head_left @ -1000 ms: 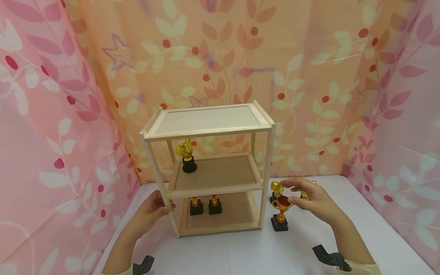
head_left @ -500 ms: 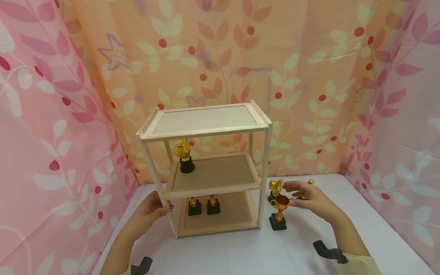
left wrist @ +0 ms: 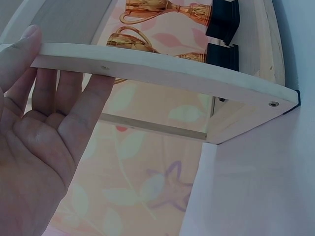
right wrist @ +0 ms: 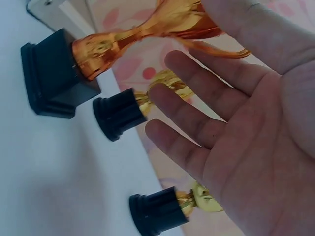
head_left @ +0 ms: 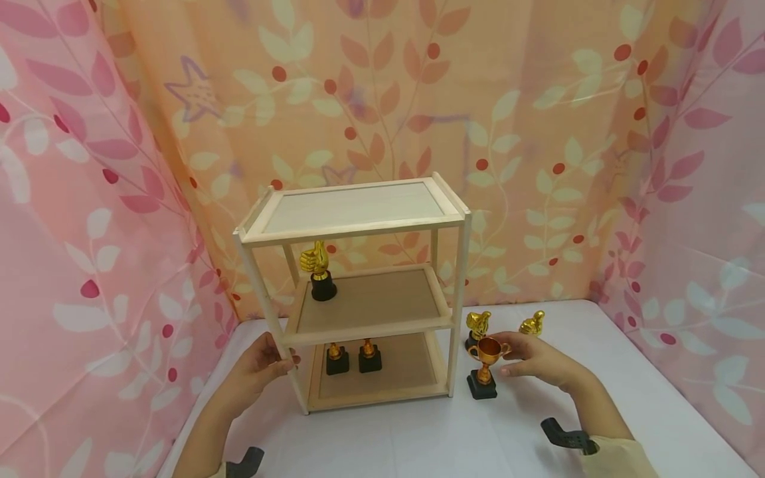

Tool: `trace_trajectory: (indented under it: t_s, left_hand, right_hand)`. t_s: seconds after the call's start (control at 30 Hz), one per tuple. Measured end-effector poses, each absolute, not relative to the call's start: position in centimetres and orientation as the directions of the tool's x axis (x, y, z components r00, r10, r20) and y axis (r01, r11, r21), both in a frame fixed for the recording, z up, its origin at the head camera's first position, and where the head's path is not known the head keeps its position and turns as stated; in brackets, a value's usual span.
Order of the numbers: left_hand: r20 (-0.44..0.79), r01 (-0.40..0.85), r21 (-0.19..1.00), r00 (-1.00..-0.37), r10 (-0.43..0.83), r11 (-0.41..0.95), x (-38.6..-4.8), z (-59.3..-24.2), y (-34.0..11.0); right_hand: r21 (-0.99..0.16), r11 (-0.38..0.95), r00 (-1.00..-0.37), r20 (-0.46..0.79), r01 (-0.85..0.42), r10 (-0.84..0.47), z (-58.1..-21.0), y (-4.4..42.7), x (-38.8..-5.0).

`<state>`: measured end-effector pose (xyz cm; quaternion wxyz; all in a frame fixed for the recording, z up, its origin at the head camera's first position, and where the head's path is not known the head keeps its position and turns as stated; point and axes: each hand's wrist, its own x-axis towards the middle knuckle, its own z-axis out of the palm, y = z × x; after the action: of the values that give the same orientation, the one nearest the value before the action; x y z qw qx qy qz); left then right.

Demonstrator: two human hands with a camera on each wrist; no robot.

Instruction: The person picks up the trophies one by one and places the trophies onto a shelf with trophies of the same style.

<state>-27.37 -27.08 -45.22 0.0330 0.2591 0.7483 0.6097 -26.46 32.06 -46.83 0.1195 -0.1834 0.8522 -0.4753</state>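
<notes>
My left hand (head_left: 254, 372) grips the front left post of the wooden shelf (head_left: 367, 335); in the left wrist view its thumb lies on one side of the post (left wrist: 147, 66) and the fingers behind. My right hand (head_left: 540, 362) is at the right side of an orange-gold cup trophy (head_left: 485, 355), which stands upright on the table. In the right wrist view, the hand's (right wrist: 246, 128) fingers are extended past the cup's handle, with the thumb overlapping the cup (right wrist: 182, 22); whether they touch is unclear.
A gold thumbs-up trophy (head_left: 323, 282) stands on the middle shelf, left side. Two cup trophies (head_left: 337, 362) (head_left: 370, 358) stand on the bottom shelf, their tops hidden. Two more thumbs-up trophies (head_left: 477, 324) (head_left: 532, 323) are on the table behind the right hand. Patterned curtains surround the table.
My right hand has moved down from above the cup's rim to beside its handle, uncovering more of the rear right trophy. The left hand keeps its hold on the post.
</notes>
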Motion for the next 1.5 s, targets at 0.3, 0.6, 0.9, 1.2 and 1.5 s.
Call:
trace_trajectory:
  t_s: [0.3,0.6,0.9,1.2,1.5]
  left_hand:
    - [0.252,0.339,0.930,-0.869,0.425,0.142,-27.4,-45.1,-27.1]
    - [0.254,0.342,0.929,-0.866,0.431,0.139,-27.4,-45.0,-27.1]
    - [0.241,0.329,0.933,-0.872,0.425,0.147,-27.3,-44.9,-27.0]
    - [0.258,0.346,0.927,-0.868,0.425,0.146,-27.3,-45.0,-27.2]
    - [0.251,0.339,0.930,-0.869,0.426,0.143,-27.3,-45.3,-27.2]
  right_hand:
    - [-0.864,0.481,-0.909,-0.071,-0.150,-0.411,-49.3,32.6,-27.2]
    - [-0.853,0.495,-0.915,-0.056,-0.164,-0.400,-51.1,32.9,-27.7]
    - [-0.858,0.486,-0.914,-0.052,-0.165,-0.402,-52.8,33.2,-28.1]
    - [-0.816,0.502,-0.894,0.039,-0.286,-0.447,-53.9,33.0,-28.4]
    - [-0.777,0.572,-0.914,0.012,-0.264,-0.405,-54.1,32.7,-28.2]
